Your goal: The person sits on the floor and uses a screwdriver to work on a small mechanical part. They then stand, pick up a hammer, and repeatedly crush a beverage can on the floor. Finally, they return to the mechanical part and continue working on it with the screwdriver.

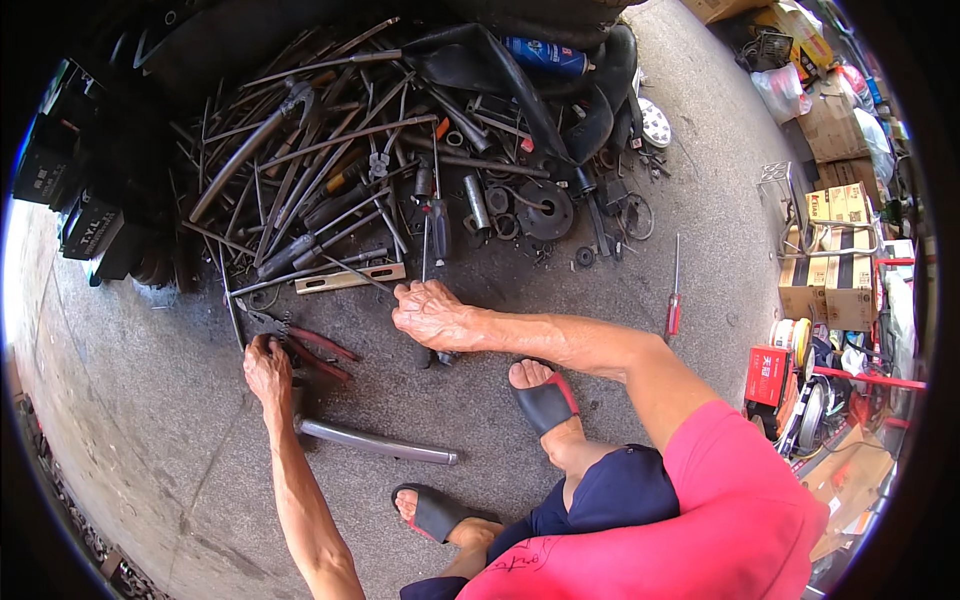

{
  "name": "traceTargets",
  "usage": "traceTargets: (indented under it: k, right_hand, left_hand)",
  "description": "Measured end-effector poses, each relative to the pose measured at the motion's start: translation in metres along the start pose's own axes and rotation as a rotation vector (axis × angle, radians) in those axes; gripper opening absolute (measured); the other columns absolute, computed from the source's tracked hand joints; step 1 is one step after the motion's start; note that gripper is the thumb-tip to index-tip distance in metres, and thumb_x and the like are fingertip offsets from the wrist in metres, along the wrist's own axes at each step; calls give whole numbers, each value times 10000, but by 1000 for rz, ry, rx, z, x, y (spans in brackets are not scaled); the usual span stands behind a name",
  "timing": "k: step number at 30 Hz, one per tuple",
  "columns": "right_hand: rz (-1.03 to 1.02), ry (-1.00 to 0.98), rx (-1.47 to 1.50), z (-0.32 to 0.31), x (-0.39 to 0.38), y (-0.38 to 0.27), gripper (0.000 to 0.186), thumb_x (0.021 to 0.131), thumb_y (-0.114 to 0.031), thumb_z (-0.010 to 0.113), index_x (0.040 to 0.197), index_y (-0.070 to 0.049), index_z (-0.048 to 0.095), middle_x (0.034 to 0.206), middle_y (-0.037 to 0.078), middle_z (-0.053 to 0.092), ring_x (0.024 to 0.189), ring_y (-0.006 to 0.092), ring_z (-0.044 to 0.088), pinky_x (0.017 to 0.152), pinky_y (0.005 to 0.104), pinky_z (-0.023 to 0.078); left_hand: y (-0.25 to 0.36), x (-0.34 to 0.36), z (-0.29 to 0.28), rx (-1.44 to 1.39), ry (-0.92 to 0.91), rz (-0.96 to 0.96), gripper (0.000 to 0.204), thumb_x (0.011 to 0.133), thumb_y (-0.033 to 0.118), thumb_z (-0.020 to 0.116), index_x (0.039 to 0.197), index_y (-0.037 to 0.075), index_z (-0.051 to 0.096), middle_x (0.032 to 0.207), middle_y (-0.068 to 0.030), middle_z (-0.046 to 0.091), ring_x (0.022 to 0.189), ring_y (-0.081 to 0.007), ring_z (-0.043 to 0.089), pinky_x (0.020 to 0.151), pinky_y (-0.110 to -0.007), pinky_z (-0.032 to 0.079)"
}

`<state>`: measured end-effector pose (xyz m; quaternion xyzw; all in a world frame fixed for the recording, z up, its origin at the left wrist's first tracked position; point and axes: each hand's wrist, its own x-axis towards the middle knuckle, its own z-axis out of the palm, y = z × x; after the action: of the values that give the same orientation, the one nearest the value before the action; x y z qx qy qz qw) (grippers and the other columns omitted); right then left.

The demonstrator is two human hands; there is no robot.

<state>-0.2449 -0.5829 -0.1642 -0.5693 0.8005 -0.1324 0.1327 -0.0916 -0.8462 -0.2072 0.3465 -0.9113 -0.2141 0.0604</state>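
Note:
Beside the red-handled pliers (315,350), my left hand (268,368) has its fingers closed near the lower end of a thin steel rod (232,305); what exactly it grips is unclear. My right hand (432,314) is closed at the end of a thin dark rod (365,277), just below a slotted metal plate (350,278) and an upright dark-handled screwdriver (438,228). A large tangled pile of rods, wrenches and metal parts (330,170) spreads above both hands. A grey metal tube (375,440) lies below them, between my left forearm and my feet.
A red-handled screwdriver (674,310) lies apart on the right. A blue spray can (545,55) and a white disc (654,125) are at the pile's back. Cardboard boxes (830,255) and loose goods line the right side. Dark boxes (90,235) stand at the left. My sandalled feet (545,405) are below.

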Motion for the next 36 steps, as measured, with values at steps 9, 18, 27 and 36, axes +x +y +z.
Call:
traceTargets:
  k: [9, 18, 27, 36]
  right_hand:
    - [20, 50, 121, 11, -11, 1, 172, 753, -158, 528, 709, -14, 612, 826, 166, 569, 791, 313, 581, 631, 424, 466]
    - [106, -42, 127, -5, -29, 22, 111, 795, -112, 527, 818, -22, 589, 896, 165, 501, 839, 316, 561, 687, 432, 467]
    - [102, -65, -5, -12, -8, 4, 160, 770, -117, 514, 896, -80, 607, 862, 131, 523, 766, 312, 582, 618, 405, 473]
    - [10, -89, -82, -3, -18, 3, 154, 767, -31, 523, 912, -3, 568, 937, 216, 501, 850, 405, 543, 742, 453, 446]
  left_hand:
    - [25, -9, -7, 103, -279, -115, 535, 649, 295, 755, 1038, 15, 517, 1032, -236, 568, 929, -409, 576, 779, -480, 465]
    - [53, -10, 5, 108, -359, -171, 434, 614, 269, 777, 938, 62, 575, 912, -145, 642, 902, -356, 607, 749, -433, 478]
    - [41, -15, -29, 41, -332, -186, 229, 722, 167, 644, 945, 113, 639, 902, -111, 663, 852, -286, 640, 702, -406, 517]
    - [56, -125, -28, -581, -156, -117, 163, 682, 73, 542, 812, -7, 484, 746, -230, 570, 725, -435, 551, 667, -494, 446]
